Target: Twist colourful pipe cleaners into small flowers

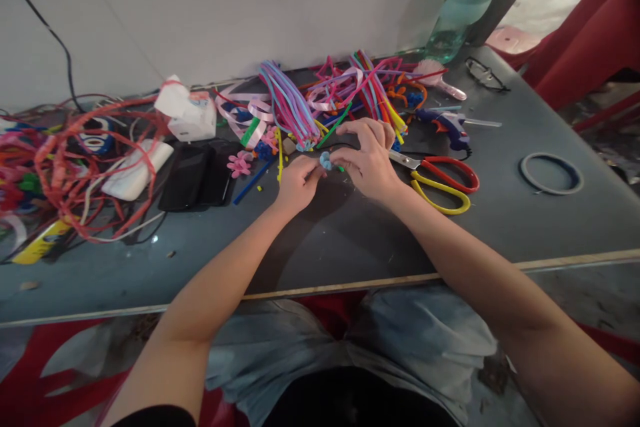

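Both hands meet over the middle of a grey table [350, 240]. My left hand [296, 185] is closed, its fingertips pinching a small light-blue curled pipe cleaner piece [325, 161]. My right hand [369, 159] is also closed on the same blue piece from the right, its fingers curled over it. A heap of coloured pipe cleaners [325, 97] lies just beyond the hands. Red and yellow scissors [440, 177] lie right beside my right hand. A pink pipe cleaner flower [240, 164] rests to the left of my left hand.
A blue glue gun [450, 125], a pink brush [440, 77], glasses [486, 75], a grey ring [551, 173] and a green bottle [463, 3] are at the right. A black pouch [197, 175], white boxes [187, 113] and tangled red cord [75, 160] fill the left.
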